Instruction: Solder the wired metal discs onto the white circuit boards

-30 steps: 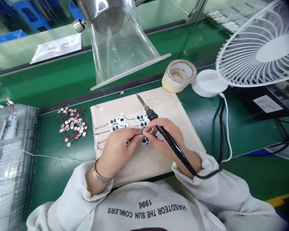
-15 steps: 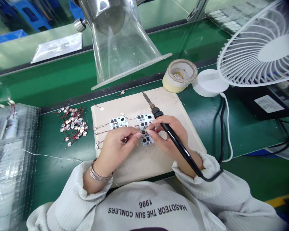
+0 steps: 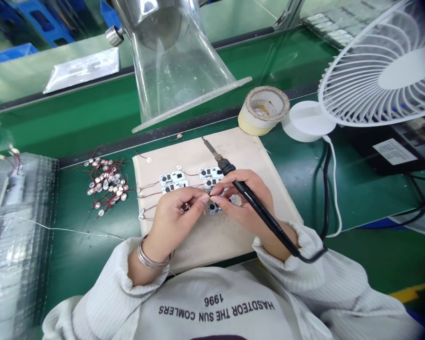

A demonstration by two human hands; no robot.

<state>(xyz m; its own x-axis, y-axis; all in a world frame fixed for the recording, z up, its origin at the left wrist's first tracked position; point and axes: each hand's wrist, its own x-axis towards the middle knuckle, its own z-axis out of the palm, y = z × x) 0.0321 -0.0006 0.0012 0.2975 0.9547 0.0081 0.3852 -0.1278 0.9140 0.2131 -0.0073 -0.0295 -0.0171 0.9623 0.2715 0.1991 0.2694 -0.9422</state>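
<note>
A black soldering iron (image 3: 255, 200) lies across my right hand (image 3: 250, 200), its metal tip pointing up and left, away from the boards. That hand is closed, with thumb and forefinger pinched close to the other hand's fingertips. My left hand (image 3: 179, 215) is closed too, and a small wired disc (image 3: 185, 206) shows partly under its curled fingers. What lies between the meeting fingertips is too small to make out. Beneath and behind them, white circuit boards (image 3: 173, 178) sit in two groups on a beige board (image 3: 198, 245), partly covered by my hands. Thin red wires run from them to small discs (image 3: 141, 215).
A heap of wired discs (image 3: 108, 182) lies left on the green table (image 3: 81, 255), near stacked clear trays (image 3: 10, 245). Solder wire (image 3: 74, 231) crosses there. Behind stand a clear hood (image 3: 184, 89), a tape roll (image 3: 264, 111) and a white fan (image 3: 375, 80).
My fingertips have come together over the boards. The soldering iron's tip has swung slightly left. My left wrist has shifted a little to the right.
</note>
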